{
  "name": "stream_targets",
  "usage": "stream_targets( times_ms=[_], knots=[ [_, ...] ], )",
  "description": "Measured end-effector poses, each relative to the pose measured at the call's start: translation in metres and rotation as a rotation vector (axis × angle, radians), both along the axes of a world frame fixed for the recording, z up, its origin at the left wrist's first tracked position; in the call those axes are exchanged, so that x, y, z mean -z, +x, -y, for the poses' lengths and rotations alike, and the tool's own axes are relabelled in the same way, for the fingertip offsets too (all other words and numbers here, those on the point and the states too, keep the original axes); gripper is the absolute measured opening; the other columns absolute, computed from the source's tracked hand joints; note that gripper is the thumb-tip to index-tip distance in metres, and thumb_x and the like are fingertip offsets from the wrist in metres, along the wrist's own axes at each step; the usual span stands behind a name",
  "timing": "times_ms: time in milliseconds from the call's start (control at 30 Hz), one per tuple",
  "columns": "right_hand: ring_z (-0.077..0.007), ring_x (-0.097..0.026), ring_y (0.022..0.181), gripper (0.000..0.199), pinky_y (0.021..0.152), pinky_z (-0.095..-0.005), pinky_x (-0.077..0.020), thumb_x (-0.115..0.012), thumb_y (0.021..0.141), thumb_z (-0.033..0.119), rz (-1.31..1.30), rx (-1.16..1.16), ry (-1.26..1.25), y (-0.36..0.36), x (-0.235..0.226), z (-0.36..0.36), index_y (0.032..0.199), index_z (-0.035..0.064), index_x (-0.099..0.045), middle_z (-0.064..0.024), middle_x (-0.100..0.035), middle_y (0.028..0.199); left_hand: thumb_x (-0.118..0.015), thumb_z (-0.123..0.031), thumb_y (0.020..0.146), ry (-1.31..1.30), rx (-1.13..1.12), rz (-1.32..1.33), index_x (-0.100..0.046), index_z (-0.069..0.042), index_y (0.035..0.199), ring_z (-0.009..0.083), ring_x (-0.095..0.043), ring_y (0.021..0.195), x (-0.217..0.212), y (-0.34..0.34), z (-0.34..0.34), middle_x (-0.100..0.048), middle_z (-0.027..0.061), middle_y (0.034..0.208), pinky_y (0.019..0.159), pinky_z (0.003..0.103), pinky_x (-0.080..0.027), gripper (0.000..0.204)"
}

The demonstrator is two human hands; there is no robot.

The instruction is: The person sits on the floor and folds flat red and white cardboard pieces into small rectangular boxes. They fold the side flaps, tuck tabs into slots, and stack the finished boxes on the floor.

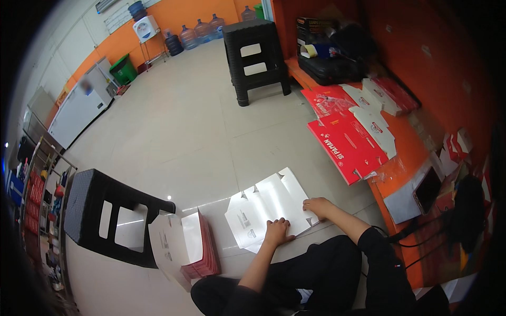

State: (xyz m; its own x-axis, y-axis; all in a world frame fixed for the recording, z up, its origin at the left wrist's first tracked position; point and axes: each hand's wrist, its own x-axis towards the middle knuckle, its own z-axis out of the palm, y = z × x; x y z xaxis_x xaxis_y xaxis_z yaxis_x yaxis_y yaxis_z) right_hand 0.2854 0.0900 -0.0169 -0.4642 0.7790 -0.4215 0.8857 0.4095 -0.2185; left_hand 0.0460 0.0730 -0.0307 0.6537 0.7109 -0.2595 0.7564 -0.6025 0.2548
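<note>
A flat, unfolded cardboard box blank (266, 197), white side up, lies on the floor before me. My left hand (278, 231) rests on its near part, fingers spread forward and thumb out to the side. At the blank's right edge, my right hand (316, 207) has its fingers bent around the notched flap, holding it. Just left of the blank stands a stack of box blanks (203, 250) with red edges, the top one showing its pale inside. My knees in dark trousers are close to the blank's near edge.
A black plastic stool (97, 216) lies tipped beside the stack; another stool (253, 58) stands upright farther off. Red flat boxes (350, 145) lie on an orange ledge (392, 181) at right, with a phone (428, 189) and cables. A chest freezer (81, 108) and water bottles (203, 30) are far back.
</note>
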Motion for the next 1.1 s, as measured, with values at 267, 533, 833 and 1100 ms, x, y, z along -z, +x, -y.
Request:
stream_targets(
  times_ms=[267,533,833,1100],
  knots=[
    [-0.0285,-0.064,0.097,0.029,0.083,-0.0366,-0.0512,-0.069,0.071,0.015,-0.113,0.24,-0.16,0.019,-0.009,-0.003,0.1,0.0123,-0.069,-0.0084,-0.067,0.105,-0.057,-0.028,0.085,0.03,-0.001,0.231,-0.064,-0.006,0.081,0.0315,-0.065,0.074,0.01,0.001,-0.012,-0.066,0.0149,0.08,0.068,0.042,-0.049,0.024],
    [-0.0109,-0.064,0.076,0.014,0.064,-0.0227,-0.0549,-0.065,0.088,0.005,-1.117,0.813,-0.033,0.023,-0.056,0.018,0.1,0.0015,-0.059,-0.0066,-0.062,0.082,-0.056,-0.036,0.091,-0.737,-0.42,0.77,-0.066,-0.002,0.097,0.0211,-0.063,0.078,-0.028,-0.008,-0.004,-0.065,0.0106,0.085,0.07,0.033,-0.05,0.035],
    [-0.0128,-0.062,0.066,0.01,0.061,-0.0265,-0.0497,-0.072,0.08,0.009,-1.06,0.396,0.583,-0.032,-0.178,0.063,0.088,0.0035,-0.068,-0.0059,-0.065,0.08,-0.06,-0.031,0.093,-1.258,-0.509,1.016,-0.057,0.005,0.119,0.0155,-0.061,0.096,-0.103,-0.038,0.007,-0.064,0.0107,0.106,0.087,0.03,-0.048,0.046],
    [-0.0232,-0.062,0.069,0.007,0.063,-0.0327,-0.0508,-0.069,0.075,0.009,-0.903,0.097,0.688,-0.057,-0.22,0.091,0.082,0.0075,-0.07,-0.0051,-0.061,0.078,-0.065,-0.026,0.09,-1.119,-0.402,0.971,-0.06,0.005,0.115,0.0135,-0.063,0.09,-0.154,-0.043,0.032,-0.067,0.0094,0.1,0.082,0.028,-0.05,0.04]
  ],
)
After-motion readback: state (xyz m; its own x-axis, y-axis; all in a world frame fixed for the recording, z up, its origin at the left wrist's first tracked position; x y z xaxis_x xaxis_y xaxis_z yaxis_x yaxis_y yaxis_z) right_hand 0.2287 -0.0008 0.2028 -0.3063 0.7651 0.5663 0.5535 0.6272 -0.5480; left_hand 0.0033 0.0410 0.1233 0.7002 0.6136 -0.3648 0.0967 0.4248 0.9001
